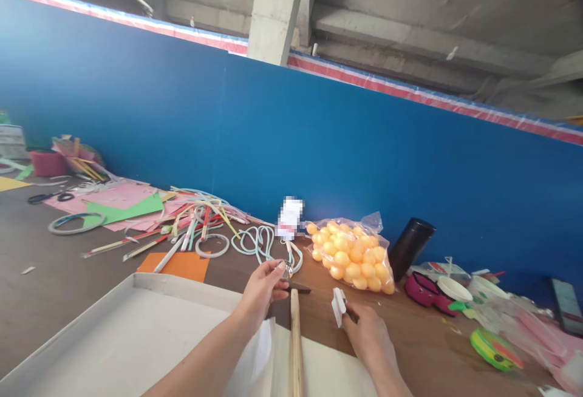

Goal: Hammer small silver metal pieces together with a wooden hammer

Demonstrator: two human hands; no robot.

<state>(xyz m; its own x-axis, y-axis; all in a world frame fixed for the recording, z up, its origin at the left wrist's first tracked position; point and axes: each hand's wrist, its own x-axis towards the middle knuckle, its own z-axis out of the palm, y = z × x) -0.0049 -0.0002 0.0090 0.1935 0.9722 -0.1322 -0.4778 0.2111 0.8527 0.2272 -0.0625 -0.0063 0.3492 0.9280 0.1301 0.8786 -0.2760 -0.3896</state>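
Observation:
My left hand (263, 292) is closed in a pinch on a small shiny metallic piece (288, 271), too small to name. My right hand (370, 335) grips a small flat white piece (338, 307), which stands upright between thumb and fingers; its kind I cannot make out. Between the hands lies a wooden handle (296, 342), with a dark pointed metal part (300, 289) across its far end, like a hammer. Under the handle are pale sheets (332, 366). A shallow white box (136, 336) stands below my left forearm.
A clear bag of orange balls (350, 254) sits ahead, beside a black cylinder (413, 246). Tubes, paper strips and a green sheet (132, 209) are heaped at left, with scissors (50, 196). A yellow-green tape roll (494, 349) and a phone (566, 305) lie right. A blue partition (291, 136) stands behind.

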